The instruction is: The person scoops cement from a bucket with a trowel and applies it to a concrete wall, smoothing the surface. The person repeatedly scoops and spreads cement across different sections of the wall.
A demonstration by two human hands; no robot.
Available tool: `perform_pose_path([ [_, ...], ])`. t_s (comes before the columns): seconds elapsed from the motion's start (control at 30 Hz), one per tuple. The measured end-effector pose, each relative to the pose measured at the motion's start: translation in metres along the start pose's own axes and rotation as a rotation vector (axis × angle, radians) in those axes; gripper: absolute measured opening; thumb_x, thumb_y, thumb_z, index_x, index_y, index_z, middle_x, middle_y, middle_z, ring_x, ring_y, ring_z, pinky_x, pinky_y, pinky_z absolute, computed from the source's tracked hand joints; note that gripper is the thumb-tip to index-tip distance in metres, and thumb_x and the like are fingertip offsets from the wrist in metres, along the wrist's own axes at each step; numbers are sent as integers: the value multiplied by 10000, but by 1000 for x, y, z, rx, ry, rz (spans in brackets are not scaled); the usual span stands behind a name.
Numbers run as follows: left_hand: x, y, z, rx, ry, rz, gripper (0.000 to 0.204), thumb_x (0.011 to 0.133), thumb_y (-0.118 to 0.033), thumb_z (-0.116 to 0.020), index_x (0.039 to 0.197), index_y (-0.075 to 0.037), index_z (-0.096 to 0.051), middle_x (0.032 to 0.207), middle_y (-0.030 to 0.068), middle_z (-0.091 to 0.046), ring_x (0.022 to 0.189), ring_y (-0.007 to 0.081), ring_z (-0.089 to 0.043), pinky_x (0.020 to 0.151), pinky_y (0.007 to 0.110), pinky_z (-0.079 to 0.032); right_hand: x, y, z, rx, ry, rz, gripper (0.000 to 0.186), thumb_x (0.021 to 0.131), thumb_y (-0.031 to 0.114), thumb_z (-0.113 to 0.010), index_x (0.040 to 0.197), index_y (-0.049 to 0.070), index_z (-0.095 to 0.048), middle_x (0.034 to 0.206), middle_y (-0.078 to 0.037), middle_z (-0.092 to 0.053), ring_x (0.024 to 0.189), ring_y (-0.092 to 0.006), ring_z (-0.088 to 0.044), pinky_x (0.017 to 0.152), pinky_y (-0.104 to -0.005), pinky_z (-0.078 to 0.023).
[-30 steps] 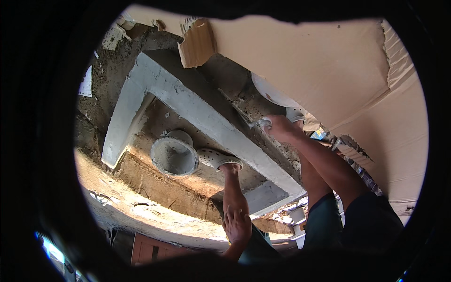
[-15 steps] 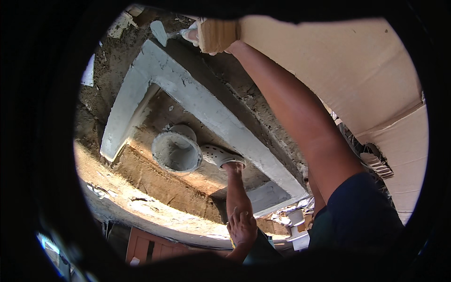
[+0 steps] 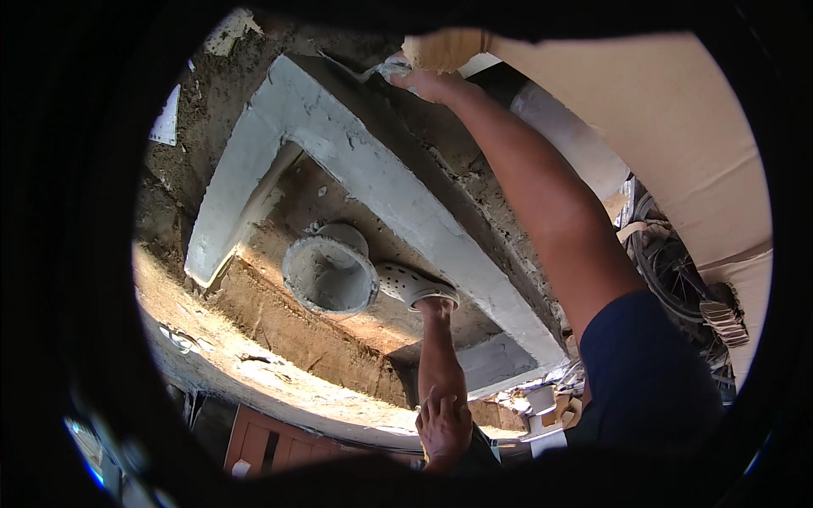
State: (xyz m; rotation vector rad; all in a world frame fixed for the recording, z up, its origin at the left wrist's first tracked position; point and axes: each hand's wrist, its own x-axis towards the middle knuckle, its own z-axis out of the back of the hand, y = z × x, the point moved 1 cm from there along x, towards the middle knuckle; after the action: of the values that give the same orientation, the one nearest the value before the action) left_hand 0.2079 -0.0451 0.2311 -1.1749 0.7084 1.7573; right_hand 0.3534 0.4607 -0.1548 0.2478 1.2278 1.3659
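Note:
My right hand (image 3: 417,82) reaches to the far end of a low, grey plastered wall (image 3: 373,182). It is closed on a trowel (image 3: 354,73), whose thin blade shows nearly edge-on beside the wall's outer face. Cardboard hides part of the far background next to this hand. My left hand (image 3: 445,428) rests on my bent leg, fingers spread and holding nothing. Inside the angle of the wall stands a mortar-coated bucket (image 3: 330,273), its inside smeared grey. Close beside it is my foot in a pale clog with holes (image 3: 405,282).
A large cardboard sheet (image 3: 660,127) fills the upper right. Below it shows a spoked wheel (image 3: 673,271). Bare soil (image 3: 212,102) lies beyond the wall at the left. A sunlit ledge (image 3: 262,364) runs along the lower left, with a reddish door (image 3: 275,436) below.
My right hand has moved rightward with the trowel, and the blade has turned from broadside to nearly edge-on beside the wall. The cardboard has shifted in view, uncovering the wheel. My left hand stays on my leg.

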Motion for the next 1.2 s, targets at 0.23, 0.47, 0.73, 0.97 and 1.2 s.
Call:
perform_pose_path([
  [0.23,-1,-4,5,23,-13,-45,395,914,-355,-711,1241,-136,-677,1544,147,-538,1373,379,-545,1124,535,-406,-24,27,13,175,-80,263,478,983,415,-741,1323,83,-687,1243,-132,-745,1126,-284,-699,989,-424,-539],
  [0.47,1,-10,9,53,-3,-63,408,918,-368,-708,1247,-130,-677,1565,156,-519,1393,391,-531,1129,553,-405,-129,61,40,209,-272,378,414,952,357,-786,1256,84,-716,1105,-168,-751,1036,-380,-737,893,-459,-582],
  [0.73,-3,-10,-8,37,-34,-54,403,916,-351,-710,1249,-128,-671,1556,159,-529,1390,396,-533,1127,552,-407,-48,48,23,-232,-98,266,343,964,221,-698,1240,17,-702,1187,-220,-744,1088,-389,-723,954,-469,-575],
  [0.97,-8,-10,-22,22,31,-37,357,936,-311,-660,1236,-118,-670,1546,154,-535,1418,355,-514,1145,554,-379,-113,20,29,-381,181,90,337,920,174,-713,1227,48,-661,1113,-229,-720,1103,-426,-702,917,-521,-576],
  [1.2,-9,-9,-27,56,2,-58,356,928,-307,-668,1235,-126,-674,1559,145,-539,1408,354,-525,1144,535,-387,-239,-23,35,-375,329,-57,396,952,173,-700,1321,76,-595,1078,-216,-696,1031,-436,-710,910,-543,-564],
])
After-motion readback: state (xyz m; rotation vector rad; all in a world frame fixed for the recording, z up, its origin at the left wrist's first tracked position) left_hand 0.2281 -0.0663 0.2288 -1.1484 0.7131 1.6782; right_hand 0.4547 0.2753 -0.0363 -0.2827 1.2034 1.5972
